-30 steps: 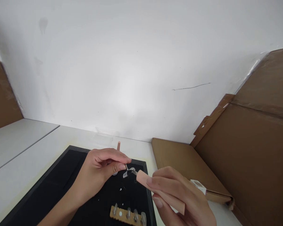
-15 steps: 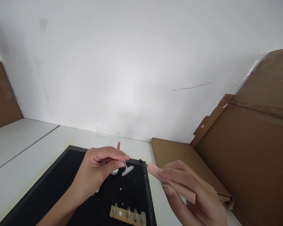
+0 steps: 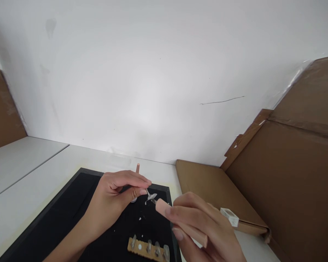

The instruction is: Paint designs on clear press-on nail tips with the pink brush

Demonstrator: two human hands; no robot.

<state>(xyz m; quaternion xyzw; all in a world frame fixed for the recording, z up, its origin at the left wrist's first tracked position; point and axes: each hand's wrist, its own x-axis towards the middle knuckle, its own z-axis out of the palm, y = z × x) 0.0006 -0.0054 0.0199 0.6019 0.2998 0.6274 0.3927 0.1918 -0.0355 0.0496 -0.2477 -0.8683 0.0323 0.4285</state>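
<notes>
– Grips?
– Pinching thin stem (image 3: 147,191) of pale pc (image 3: 152,197) w/ L hand (image 3: 113,196); grasping smooth pink handle (image 3: 164,208) w/ R hand (image 3: 205,225), tip right by pale pc.
– Look?
– Curved, semi-transl., approx 6 o'clock in view, over matte blk mat (image 3: 106,236).
– Below?
– At 6 o'clock from it, tan scalloped strip (image 3: 144,247) w/ clear tips (image 3: 157,249).

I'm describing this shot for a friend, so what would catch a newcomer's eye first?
Probably the two hands low in the middle: the left hand pinches a small pale piece, and the right hand holds a pink-handled tool against it. Below, a tan strip bears clear upright pieces.
</notes>
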